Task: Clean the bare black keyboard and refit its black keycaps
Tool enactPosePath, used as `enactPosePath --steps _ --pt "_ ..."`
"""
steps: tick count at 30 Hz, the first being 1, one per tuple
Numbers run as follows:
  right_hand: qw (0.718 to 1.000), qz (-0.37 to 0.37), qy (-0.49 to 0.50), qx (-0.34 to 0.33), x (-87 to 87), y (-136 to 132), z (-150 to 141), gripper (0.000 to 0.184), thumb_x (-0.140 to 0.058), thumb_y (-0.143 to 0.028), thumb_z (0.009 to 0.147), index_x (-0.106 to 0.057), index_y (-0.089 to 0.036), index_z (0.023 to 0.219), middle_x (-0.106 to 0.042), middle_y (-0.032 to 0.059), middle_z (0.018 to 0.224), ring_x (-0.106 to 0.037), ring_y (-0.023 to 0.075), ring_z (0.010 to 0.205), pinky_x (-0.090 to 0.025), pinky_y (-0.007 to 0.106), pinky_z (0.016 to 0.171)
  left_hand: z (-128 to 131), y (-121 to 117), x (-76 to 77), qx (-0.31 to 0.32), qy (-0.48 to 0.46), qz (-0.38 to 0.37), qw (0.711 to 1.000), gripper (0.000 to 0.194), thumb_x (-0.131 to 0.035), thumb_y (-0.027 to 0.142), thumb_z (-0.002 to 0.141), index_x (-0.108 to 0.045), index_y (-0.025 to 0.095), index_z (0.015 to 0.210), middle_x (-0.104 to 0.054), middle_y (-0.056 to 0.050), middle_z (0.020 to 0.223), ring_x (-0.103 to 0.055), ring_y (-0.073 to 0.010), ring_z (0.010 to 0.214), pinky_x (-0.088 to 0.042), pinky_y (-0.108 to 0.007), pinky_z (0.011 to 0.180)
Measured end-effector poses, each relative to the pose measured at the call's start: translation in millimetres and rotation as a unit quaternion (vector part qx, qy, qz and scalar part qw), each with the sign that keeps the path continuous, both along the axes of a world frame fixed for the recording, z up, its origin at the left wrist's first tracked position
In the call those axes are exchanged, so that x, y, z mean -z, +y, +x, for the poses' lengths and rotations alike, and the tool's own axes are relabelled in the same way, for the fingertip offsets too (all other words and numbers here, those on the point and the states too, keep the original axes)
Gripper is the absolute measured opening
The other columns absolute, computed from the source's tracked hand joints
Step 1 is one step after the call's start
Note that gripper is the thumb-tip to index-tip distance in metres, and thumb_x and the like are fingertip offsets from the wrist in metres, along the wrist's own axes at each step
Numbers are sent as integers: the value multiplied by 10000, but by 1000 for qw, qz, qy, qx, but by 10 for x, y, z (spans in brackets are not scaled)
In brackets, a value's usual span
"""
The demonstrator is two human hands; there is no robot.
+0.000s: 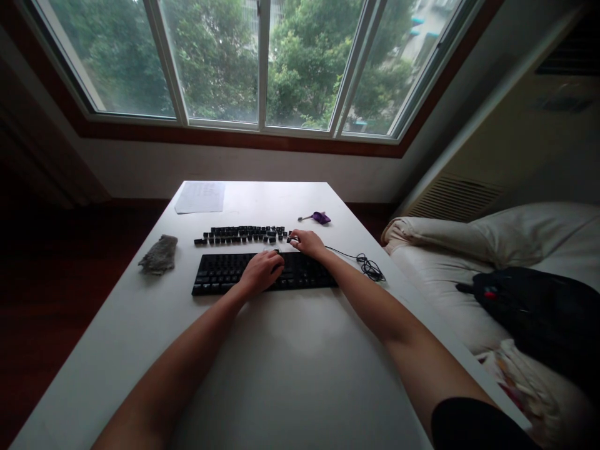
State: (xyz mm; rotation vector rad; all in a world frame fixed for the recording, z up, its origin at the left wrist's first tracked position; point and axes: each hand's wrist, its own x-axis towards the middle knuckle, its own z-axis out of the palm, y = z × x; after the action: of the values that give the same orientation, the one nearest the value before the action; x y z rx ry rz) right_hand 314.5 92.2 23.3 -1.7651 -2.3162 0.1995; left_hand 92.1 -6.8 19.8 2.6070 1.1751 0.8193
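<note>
Keyboard: A black keyboard lies lengthwise across a white table, some of its keys hidden under the hands.
Left hand: The left hand rests over the keyboard's middle, fingers curled toward its far edge; whether they grip anything cannot be told.
Right hand: The right hand reaches past the far edge, fingertips drawn narrow at the right end of the loose keycaps; whether one is held cannot be told.
Keycaps: Loose black keycaps line up in two rows just beyond the keyboard.
Cable: A black cable lies coiled to the right.
Tabletop: A gray cloth sits at left, a paper sheet at the far left corner, a purple item beyond the right hand.
</note>
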Motion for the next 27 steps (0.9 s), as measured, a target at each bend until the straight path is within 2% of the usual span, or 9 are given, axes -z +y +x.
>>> enactPosePath --steps 4,10,16,20,22,25,27 --pt "999 -13 -28 8 61 100 -68 330 -616 -421 884 -642 -295 1188 -715 48 1064 -640 210 970 -441 270 806 3 14 -5 3 16 5 1000 106 -547 253 902 -643 223 936 -648 -45 955 -584 -200 901 -444 -343 873" --pt "998 -15 -44 31 74 159 -146 318 -594 -435 894 -632 -292 1175 -704 68 1061 -639 220 947 -437 286 793 -4 18 -6 4 27 7 1000 126 -525 265 918 -642 220 925 -647 -46 951 -577 -201 896 -440 -344 865" --pt "1000 12 0 14 25 102 -148 291 -607 -400 894 -624 -248 1141 -702 74 978 -625 212 882 -422 283 771 -17 31 17 5 23 10 1000 115 -537 264 910 -645 225 915 -651 -48 950 -576 -206 890 -446 -352 860" --pt "994 36 68 -73 -100 35 -83 242 -497 -347 958 -641 -208 1094 -677 71 1008 -594 185 900 -414 268 802 -18 40 25 8 18 5 1000 120 -538 256 905 -655 231 915 -654 -54 948 -584 -209 895 -448 -361 875" --pt "989 38 92 -114 -199 -5 -26 294 -426 -344 989 -663 -187 1064 -661 75 1005 -580 176 916 -410 264 824 -16 41 29 9 12 2 1000 123 -539 248 903 -660 232 914 -655 -56 946 -585 -208 892 -449 -361 875" --pt "982 42 111 -150 -375 -74 99 377 -415 -410 991 -702 -165 988 -638 74 931 -567 168 857 -407 266 801 -15 38 37 9 4 3 1000 124 -537 246 904 -660 230 910 -654 -55 940 -583 -208 884 -450 -358 864" --pt "979 46 132 -150 -496 -126 202 410 -436 -452 975 -714 -156 917 -630 65 868 -559 162 803 -405 269 763 -16 35 41 8 5 5 1000 125 -535 248 904 -658 229 908 -653 -54 939 -582 -210 887 -447 -359 862"
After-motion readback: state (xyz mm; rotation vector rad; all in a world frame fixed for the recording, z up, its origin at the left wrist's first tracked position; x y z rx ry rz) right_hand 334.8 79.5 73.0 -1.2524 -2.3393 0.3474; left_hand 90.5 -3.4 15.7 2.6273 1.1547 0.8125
